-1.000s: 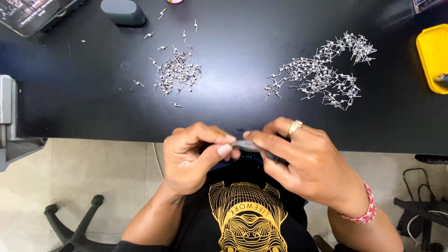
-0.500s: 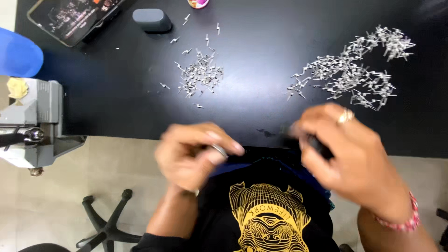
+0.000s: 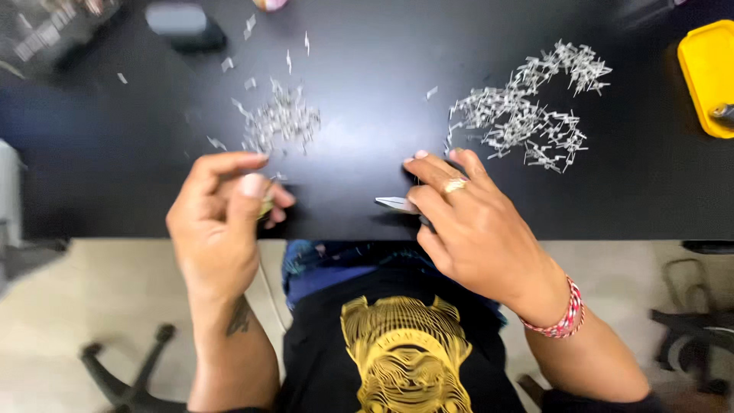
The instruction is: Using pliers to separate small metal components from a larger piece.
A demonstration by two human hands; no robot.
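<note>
My left hand [image 3: 222, 222] hovers over the near edge of the black table [image 3: 367, 107], fingers pinched on a small metal piece that is mostly hidden. It sits just below a small pile of metal pieces [image 3: 279, 122]. My right hand [image 3: 466, 222] grips a pair of small pliers [image 3: 397, 204], whose metal tip points left. Its fingertips reach toward a larger pile of metal pieces [image 3: 527, 115] at the right.
A yellow tray [image 3: 707, 76] lies at the table's right edge. A dark grey oval object [image 3: 183, 23] and a dark tray [image 3: 53, 27] sit at the far left. Loose metal pieces lie scattered near the small pile. Chair bases [image 3: 126, 375] stand on the floor.
My hands have separated and moved up over the table edge. The left went toward the small pile, the right toward the large pile. The view has shifted.
</note>
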